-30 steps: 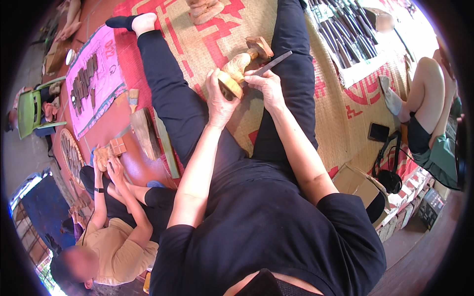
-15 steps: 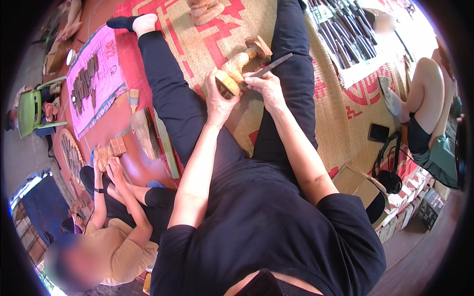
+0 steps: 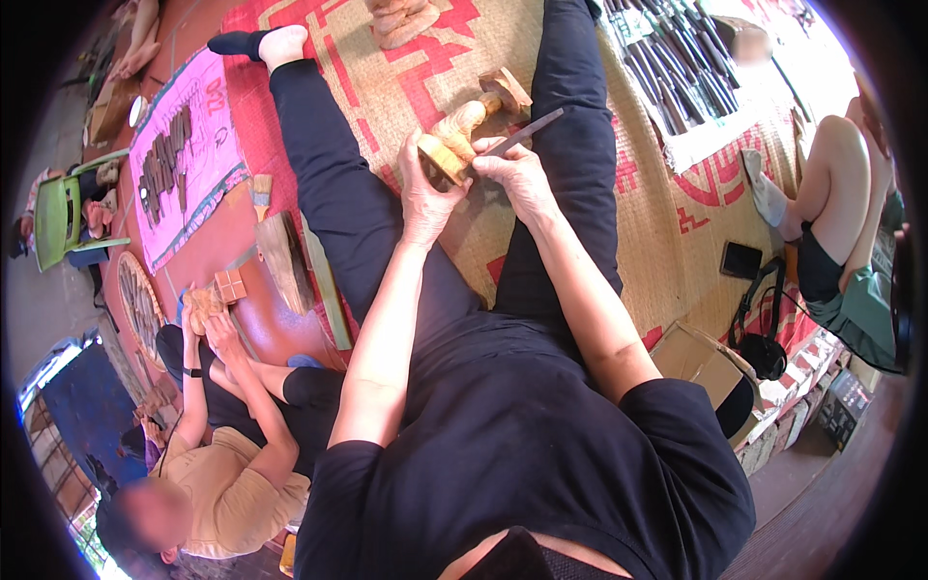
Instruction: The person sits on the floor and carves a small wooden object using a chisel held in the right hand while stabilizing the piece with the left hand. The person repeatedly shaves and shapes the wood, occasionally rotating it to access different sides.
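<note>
Between my legs I hold a pale carved wooden figure [image 3: 458, 127] tilted over, its blocky base toward me and its other blocky end pointing away. My left hand [image 3: 428, 201] is wrapped round the base from the left. My right hand [image 3: 520, 182] is closed on a dark, flat, chisel-like tool [image 3: 533, 128]. One end of this tool sticks out up and to the right; its other end is hidden by my fingers beside the base. My right fingertips are close to the figure's base, and whether they touch it I cannot tell.
Another wooden carving [image 3: 402, 21] stands ahead on the patterned mat [image 3: 667, 256]. Rows of dark tools [image 3: 681, 68] lie at the far right, more on a pink cloth [image 3: 215, 126] at left. A co-worker [image 3: 227, 474] handles a carving [image 3: 203, 307]. A brush [image 3: 261, 196] and wood block [image 3: 283, 261] lie nearby.
My right hand and the tool have shifted slightly down and to the left. The figure's base has turned a little in my left hand. The co-worker's head has moved slightly.
</note>
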